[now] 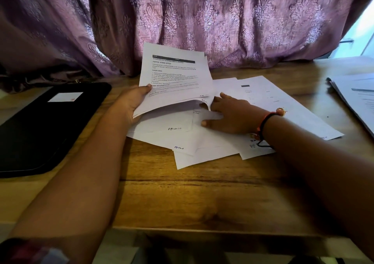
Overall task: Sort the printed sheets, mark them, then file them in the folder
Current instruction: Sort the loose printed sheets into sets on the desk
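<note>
- Lying flat on the wooden table [202,195], well to the left of the loose sheets [204,150], is a closed black folder [46,126] with a white label on its cover.
- Just above the left part of the loose sheets, the left hand [133,102] grips a bundle of printed sheets [174,77]. Its thumb lies on top and its fingers curl beneath, tilting the pages up.
- The loose sheets lie overlapped at the middle of the table, with pen marks in their lower corners.
- On top of the loose sheets rests the right hand [228,114], palm down with fingers spread and holding nothing. Its fingertips are at the bundle's lower right corner.
- Well to the right of the loose sheets sits a second stack of papers [356,100].
- Behind the loose sheets hangs a purple curtain [202,21].
</note>
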